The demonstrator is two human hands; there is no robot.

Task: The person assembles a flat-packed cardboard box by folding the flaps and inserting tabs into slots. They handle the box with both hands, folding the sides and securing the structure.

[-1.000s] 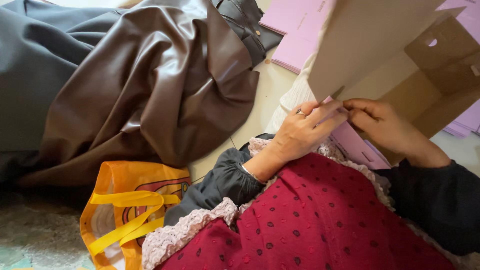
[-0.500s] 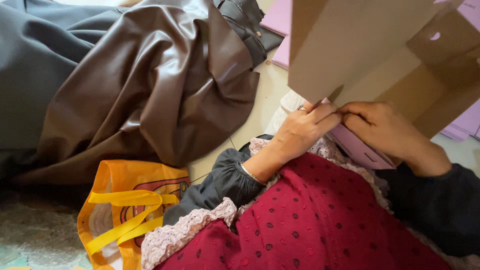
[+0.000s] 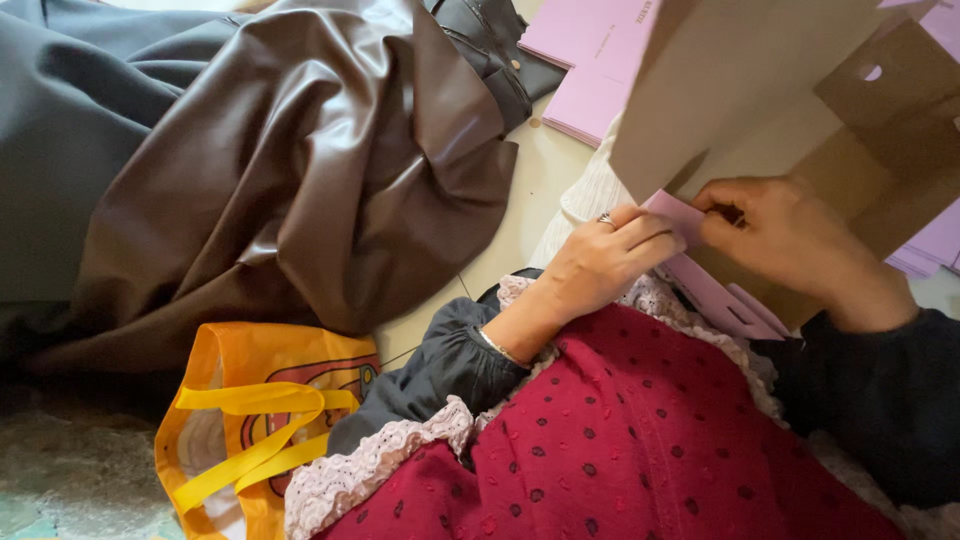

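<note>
Your left hand [image 3: 600, 265] and right hand [image 3: 790, 235] pinch the pink flap [image 3: 672, 212] of the cardboard box [image 3: 740, 90], which rises up and away from them.

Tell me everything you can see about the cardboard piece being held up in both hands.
The flat cardboard box blank is plain tan on the side facing the camera and pink on its lower flap. It looks like thin, creased card with slotted tabs and a small round hole in a darker panel. It is held tilted above the lap; the left hand and right hand pinch the pink flap.
</note>
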